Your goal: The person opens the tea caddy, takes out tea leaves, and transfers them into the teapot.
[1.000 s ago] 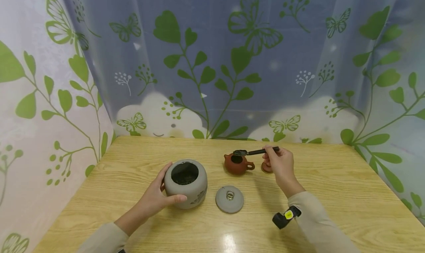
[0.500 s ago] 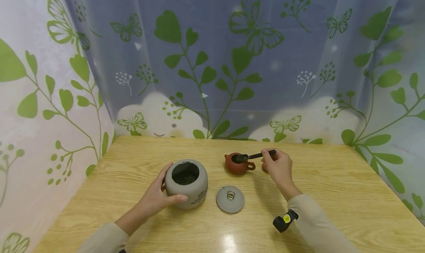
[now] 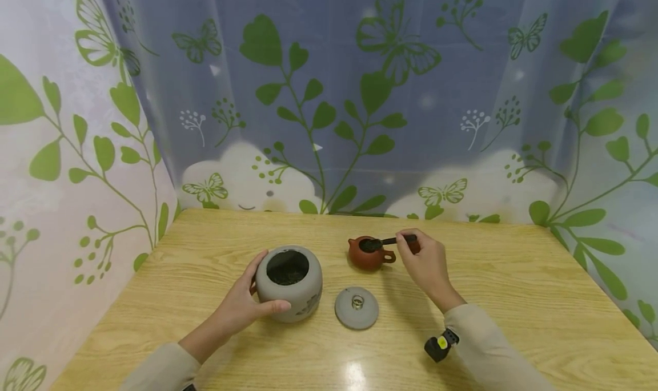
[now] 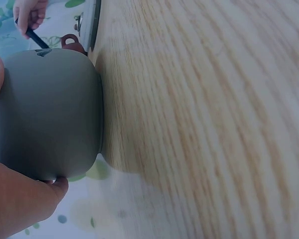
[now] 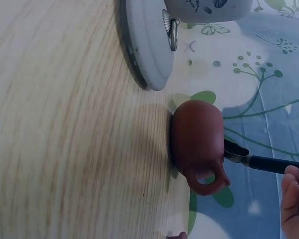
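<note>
Pinched by the right grip (image 3: 425,265), the slim black scoop (image 3: 389,241) has dipped to the squat red-brown clay teapot (image 3: 366,259), seemingly unloading at its mouth, while the left grip (image 3: 240,304) holds the round grey ceramic jar (image 3: 289,295).

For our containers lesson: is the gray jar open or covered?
The gray jar is open: in the head view its mouth is uncovered, and the gray lid lies apart on the wooden table.
</note>
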`<state>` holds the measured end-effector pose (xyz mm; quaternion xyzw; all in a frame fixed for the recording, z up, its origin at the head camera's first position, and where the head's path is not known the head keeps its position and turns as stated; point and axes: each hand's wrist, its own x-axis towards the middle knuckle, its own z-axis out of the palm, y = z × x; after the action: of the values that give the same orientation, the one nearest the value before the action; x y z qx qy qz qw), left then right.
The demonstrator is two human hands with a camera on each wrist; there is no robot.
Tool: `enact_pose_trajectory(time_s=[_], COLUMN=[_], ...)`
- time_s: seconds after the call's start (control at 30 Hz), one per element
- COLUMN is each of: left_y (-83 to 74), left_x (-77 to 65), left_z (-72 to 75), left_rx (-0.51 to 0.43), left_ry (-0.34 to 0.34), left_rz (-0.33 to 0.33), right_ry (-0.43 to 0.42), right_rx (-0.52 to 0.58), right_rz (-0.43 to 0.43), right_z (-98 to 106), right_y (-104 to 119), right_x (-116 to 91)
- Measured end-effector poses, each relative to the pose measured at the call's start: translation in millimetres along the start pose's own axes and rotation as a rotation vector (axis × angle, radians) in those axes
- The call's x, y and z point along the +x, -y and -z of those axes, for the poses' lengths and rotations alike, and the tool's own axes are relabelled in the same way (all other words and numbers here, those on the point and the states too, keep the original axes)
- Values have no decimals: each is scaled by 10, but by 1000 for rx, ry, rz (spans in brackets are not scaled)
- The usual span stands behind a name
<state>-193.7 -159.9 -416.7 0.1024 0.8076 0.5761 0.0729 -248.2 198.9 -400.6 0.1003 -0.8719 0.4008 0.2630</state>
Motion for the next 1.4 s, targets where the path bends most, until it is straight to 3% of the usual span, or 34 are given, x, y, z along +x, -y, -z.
enact_pose_trajectory(time_s=[0.4, 0.63, 1.0, 1.4], left_y=[-11, -29, -50, -35], left_x=[-4, -10, -23, -19], left_z=[-1, -1, 4, 7], left_rx=[10, 18, 14, 19], left_ry=[-2, 4, 7, 5], left_rz=[-12, -17, -20, -28], right_ry=[-13, -33, -30, 30], right_rx=[-12, 20, 269, 484], right_rz=[71, 14, -172, -243], right_z=[-7, 0, 30, 15], right_y=[4, -12, 8, 358], right_x=[-10, -26, -19, 19])
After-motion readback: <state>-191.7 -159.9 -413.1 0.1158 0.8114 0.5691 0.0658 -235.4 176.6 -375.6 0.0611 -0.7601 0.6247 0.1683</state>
